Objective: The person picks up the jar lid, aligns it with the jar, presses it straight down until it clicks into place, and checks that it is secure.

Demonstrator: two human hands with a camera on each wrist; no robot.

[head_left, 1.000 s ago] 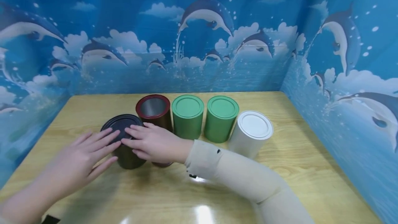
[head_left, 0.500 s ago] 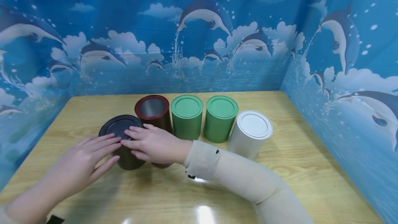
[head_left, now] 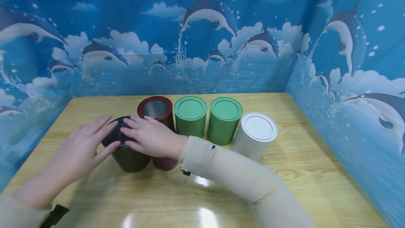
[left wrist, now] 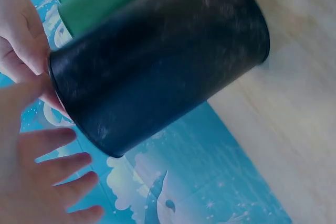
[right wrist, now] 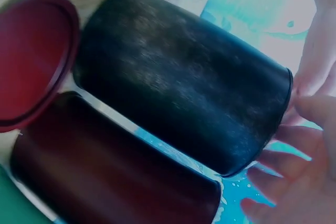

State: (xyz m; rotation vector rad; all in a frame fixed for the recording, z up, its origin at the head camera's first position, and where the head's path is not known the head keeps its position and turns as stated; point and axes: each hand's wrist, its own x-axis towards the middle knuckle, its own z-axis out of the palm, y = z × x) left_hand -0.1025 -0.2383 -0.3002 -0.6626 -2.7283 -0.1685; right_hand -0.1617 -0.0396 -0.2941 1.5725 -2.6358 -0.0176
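Observation:
A black can (head_left: 131, 159) with a black lid (head_left: 114, 134) stands upright at the table's left side. My left hand (head_left: 83, 143) lies at the lid's left edge, its fingers stretched over it. From the right, my right hand (head_left: 153, 134) reaches over the same lid with straight fingers, and the two hands nearly meet there. Both wrist views show the fingers at the can's lidded end, none around its side. Just right of it is a dark red can (head_left: 155, 109), grey inside its red rim. A red lid (right wrist: 34, 61) is at its foot, near the black can.
Two green cans (head_left: 191, 108) (head_left: 226, 109) with lids stand right of the dark red can. A white can (head_left: 258, 127) comes after them, by my right forearm. Behind the wooden table (head_left: 316, 185) hangs a blue dolphin-print curtain (head_left: 133, 10).
My left hand has moved up and further over the lid's left side, its fingers spreading. The right hand has shifted slightly left and up across the lid. The cans stand where they were.

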